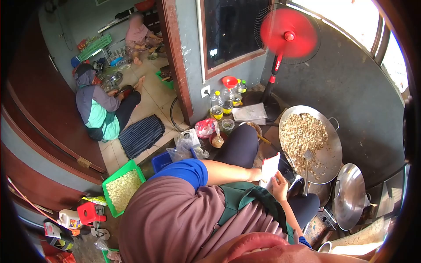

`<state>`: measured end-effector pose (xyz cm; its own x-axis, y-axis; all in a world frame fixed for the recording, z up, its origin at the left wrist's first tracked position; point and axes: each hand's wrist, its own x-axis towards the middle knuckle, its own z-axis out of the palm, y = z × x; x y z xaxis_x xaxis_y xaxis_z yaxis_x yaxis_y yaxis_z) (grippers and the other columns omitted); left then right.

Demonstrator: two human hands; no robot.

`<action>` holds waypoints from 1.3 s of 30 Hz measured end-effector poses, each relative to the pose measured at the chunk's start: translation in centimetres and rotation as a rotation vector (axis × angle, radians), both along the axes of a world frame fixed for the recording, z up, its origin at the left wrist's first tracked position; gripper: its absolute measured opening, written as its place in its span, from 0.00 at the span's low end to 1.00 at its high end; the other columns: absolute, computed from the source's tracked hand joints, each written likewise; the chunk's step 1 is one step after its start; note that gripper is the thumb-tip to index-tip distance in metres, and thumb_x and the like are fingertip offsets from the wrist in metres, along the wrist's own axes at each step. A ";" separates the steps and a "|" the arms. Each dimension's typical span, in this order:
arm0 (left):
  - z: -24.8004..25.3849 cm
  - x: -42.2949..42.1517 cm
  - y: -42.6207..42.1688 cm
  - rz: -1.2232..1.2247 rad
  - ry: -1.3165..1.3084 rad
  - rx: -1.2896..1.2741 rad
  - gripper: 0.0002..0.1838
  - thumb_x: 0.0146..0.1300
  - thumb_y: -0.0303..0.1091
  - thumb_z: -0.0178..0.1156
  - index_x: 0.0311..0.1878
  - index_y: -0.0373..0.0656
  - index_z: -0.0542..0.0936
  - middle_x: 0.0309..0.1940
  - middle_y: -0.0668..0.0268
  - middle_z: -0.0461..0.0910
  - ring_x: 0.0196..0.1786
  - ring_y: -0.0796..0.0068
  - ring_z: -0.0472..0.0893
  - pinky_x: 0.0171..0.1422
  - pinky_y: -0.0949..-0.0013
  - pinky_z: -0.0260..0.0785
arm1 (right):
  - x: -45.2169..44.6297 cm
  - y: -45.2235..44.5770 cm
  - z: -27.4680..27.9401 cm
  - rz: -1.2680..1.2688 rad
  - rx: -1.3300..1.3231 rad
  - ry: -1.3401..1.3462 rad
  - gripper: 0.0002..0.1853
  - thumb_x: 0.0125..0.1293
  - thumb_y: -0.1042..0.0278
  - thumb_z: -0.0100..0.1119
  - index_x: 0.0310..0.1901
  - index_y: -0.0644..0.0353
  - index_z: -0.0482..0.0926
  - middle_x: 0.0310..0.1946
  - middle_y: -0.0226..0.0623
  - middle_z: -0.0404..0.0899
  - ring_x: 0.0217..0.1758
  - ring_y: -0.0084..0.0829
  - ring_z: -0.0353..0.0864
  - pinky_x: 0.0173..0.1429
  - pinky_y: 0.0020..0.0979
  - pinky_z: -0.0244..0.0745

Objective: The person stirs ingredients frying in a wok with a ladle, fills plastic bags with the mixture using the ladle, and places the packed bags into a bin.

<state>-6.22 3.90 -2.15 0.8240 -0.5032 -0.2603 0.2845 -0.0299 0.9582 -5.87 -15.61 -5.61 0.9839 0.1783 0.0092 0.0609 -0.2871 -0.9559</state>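
Between my two hands is a white packet (270, 168) with a reddish edge, held upright above my lap. My left hand (254, 175) grips its near left side, the fingers partly hidden behind it. On the other side, the fingers of my right hand (279, 186) are bent against its lower right edge. Just beyond my hands lies a large wok (332, 153) with many small browned pieces (302, 133) spread in it. A metal spatula (306, 177) rests in the wok, its handle pointing toward my right knee.
An upright wide metal pan (349, 197) stands at the right. A red fan (289, 36) is spinning behind the wok. Bottles (217, 105) and a red funnel (229, 81) stand by the wall. A green crate (125, 189) holds pale pieces. Two people sit on the floor beyond the doorway.
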 end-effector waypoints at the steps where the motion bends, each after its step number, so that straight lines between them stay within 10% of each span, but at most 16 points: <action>1: -0.6 0.2 -0.1 0.034 0.030 -0.026 0.13 0.56 0.32 0.59 0.41 0.33 0.81 0.41 0.58 0.81 0.46 0.69 0.78 0.55 0.68 0.67 | -0.1 0.1 0.2 0.003 0.040 0.030 0.22 0.62 0.75 0.58 0.57 0.71 0.70 0.46 0.40 0.79 0.43 0.24 0.79 0.47 0.23 0.73; 18: -1.3 0.5 -0.4 0.084 -0.207 -0.083 0.09 0.57 0.31 0.59 0.38 0.36 0.80 0.30 0.63 0.80 0.34 0.74 0.78 0.42 0.68 0.72 | 0.0 1.4 -1.4 -0.203 0.502 0.148 0.11 0.61 0.77 0.59 0.46 0.69 0.79 0.37 0.34 0.81 0.37 0.21 0.77 0.44 0.20 0.71; 27: -3.1 1.1 -0.6 0.002 -0.298 0.072 0.15 0.63 0.38 0.56 0.45 0.37 0.80 0.37 0.60 0.82 0.40 0.71 0.80 0.49 0.68 0.71 | -0.4 1.8 -0.1 -0.331 0.305 0.152 0.08 0.63 0.72 0.60 0.40 0.66 0.80 0.28 0.26 0.78 0.20 0.13 0.63 0.23 0.17 0.58; 39: -2.5 1.2 -1.6 0.047 -0.230 -0.162 0.11 0.56 0.28 0.57 0.44 0.43 0.78 0.32 0.69 0.76 0.35 0.77 0.74 0.41 0.69 0.68 | -0.9 2.4 -0.3 -0.069 0.224 0.000 0.25 0.67 0.68 0.54 0.62 0.74 0.63 0.58 0.43 0.71 0.58 0.29 0.71 0.60 0.27 0.66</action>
<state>-4.97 2.35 -4.63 0.8756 -0.4827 0.0165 0.0567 0.1367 0.9890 -6.81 -13.21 -5.95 0.9938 0.1038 0.0407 0.0482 -0.0717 -0.9963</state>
